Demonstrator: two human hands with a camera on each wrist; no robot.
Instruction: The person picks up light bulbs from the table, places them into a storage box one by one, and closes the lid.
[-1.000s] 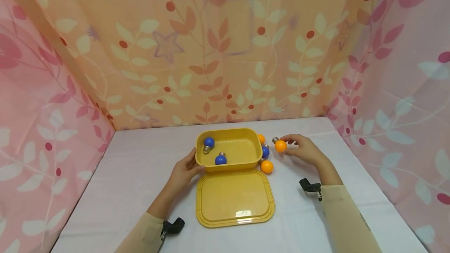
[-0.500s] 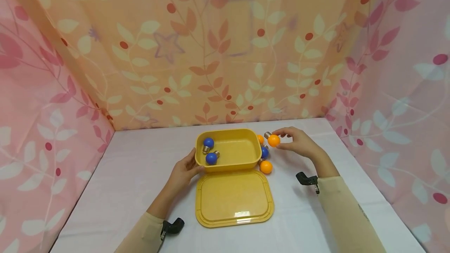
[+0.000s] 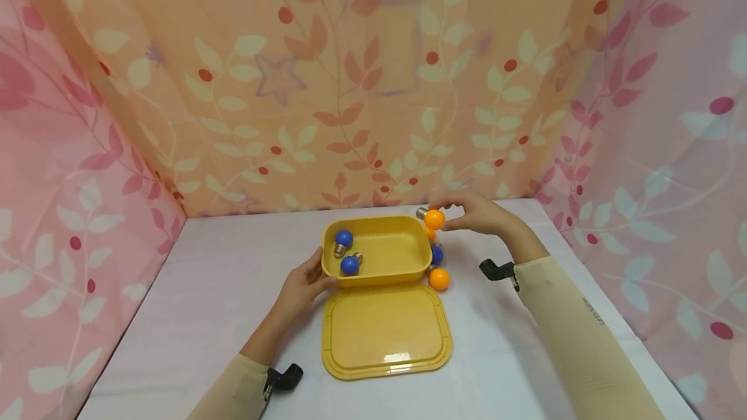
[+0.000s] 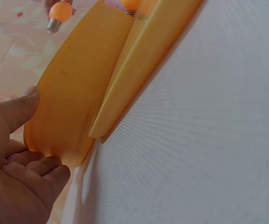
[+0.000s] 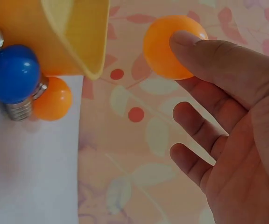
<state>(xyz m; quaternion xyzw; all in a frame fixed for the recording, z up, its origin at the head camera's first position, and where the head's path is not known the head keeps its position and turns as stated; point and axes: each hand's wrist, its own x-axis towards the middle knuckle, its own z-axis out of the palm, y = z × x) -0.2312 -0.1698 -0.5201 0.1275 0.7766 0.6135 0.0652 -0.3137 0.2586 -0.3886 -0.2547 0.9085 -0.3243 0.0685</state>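
In the head view my left hand (image 3: 303, 286) holds the left end of a yellow plastic box (image 3: 390, 253), thumb at the front wall and fingers around the corner. Two blue light bulbs, one (image 3: 343, 238) behind the other (image 3: 349, 265), lie in the box's left half. My right hand (image 3: 477, 214) pinches an orange light bulb (image 3: 434, 219) between thumb and fingers, above the box's back right corner. The right wrist view shows the thumb pressed on that orange bulb (image 5: 162, 51), its metal base hidden. The left wrist view shows the fingers against the box wall (image 4: 71, 88).
Along the box's right side lie a blue bulb (image 3: 437, 255), an orange bulb (image 3: 439, 279) in front and another orange bulb (image 3: 430, 234) behind. The yellow lid (image 3: 386, 330) lies flat before the box on the white cloth (image 3: 233, 264). Patterned curtains (image 3: 373, 83) enclose the table.
My right hand has carried the orange bulb left, back and upward, towards the box. Inside the box, the front blue bulb has rolled left. My left hand has stayed at the box.
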